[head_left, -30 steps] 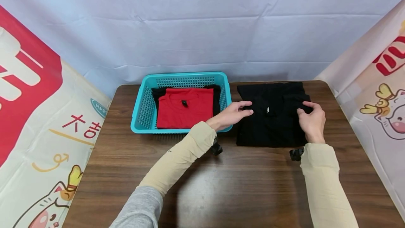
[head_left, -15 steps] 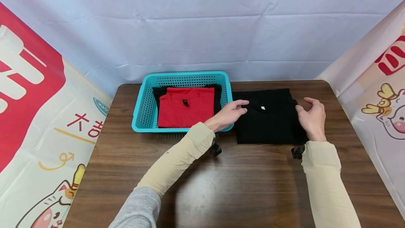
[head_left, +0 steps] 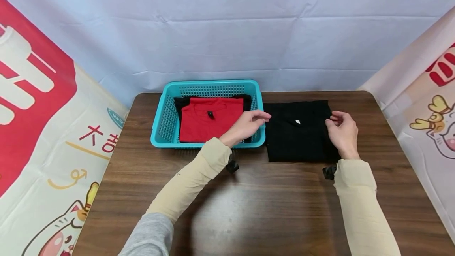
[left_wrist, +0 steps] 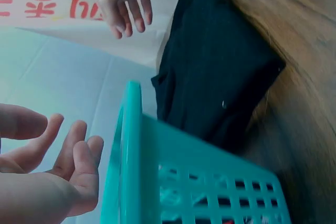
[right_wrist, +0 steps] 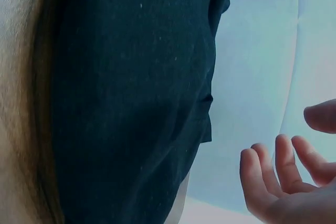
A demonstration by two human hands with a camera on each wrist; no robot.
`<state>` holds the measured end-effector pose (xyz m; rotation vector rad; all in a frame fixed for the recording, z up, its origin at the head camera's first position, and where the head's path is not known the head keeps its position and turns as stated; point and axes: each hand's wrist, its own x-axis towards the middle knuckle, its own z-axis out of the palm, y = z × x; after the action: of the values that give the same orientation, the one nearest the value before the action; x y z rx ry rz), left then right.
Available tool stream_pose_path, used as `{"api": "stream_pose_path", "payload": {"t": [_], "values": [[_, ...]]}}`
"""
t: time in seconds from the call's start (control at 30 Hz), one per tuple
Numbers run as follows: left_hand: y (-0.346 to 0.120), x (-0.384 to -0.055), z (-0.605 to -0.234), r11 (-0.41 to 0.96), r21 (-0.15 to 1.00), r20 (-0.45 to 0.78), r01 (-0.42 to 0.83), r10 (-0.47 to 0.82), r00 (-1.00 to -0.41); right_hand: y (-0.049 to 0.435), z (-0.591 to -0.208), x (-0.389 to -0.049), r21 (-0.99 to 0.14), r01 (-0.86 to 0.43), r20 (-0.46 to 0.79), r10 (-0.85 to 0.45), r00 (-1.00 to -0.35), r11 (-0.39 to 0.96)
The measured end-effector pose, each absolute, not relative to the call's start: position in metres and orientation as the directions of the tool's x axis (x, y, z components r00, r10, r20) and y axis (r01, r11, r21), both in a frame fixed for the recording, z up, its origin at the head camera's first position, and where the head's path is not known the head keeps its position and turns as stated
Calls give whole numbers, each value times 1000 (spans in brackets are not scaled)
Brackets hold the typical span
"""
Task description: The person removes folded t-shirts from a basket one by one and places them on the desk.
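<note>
A folded black shirt lies on the table with its small white neck label facing up. My left hand hovers over the right rim of the turquoise basket, fingers loosely bent and holding nothing. The left wrist view has that hand beside the basket wall, with the shirt beyond. At the shirt's right edge is my right hand, thumb and fingers apart. In the right wrist view its fingers are relaxed, with nothing between them and the shirt to one side.
Inside the basket, a folded red shirt lies on black cloth. The wooden table backs onto a pale hanging sheet. Printed banners hang at both sides.
The black shirt has become more compact, its far edge nearer and its right edge further left. My left hand has drawn left off it to the basket rim; my right hand has shifted slightly left.
</note>
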<state>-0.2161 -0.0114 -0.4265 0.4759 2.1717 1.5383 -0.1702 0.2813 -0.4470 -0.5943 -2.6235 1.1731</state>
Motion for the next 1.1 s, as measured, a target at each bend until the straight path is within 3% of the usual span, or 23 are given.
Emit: {"api": "stream_pose_path", "payload": {"t": [0.17, 0.53, 1.1], "values": [[-31, -216, -424, 346, 935, -126, 69, 512, -850, 269, -447, -174, -750, 234, 46, 402, -914, 619], [-80, -214, -419, 314, 949, -109, 36, 432, -895, 229, -443, -184, -744, 93, 146, 297, -944, 662], [-156, -214, -418, 313, 948, -117, -48, 204, -972, 138, -433, -195, -829, -131, 202, 73, -977, 544]]}}
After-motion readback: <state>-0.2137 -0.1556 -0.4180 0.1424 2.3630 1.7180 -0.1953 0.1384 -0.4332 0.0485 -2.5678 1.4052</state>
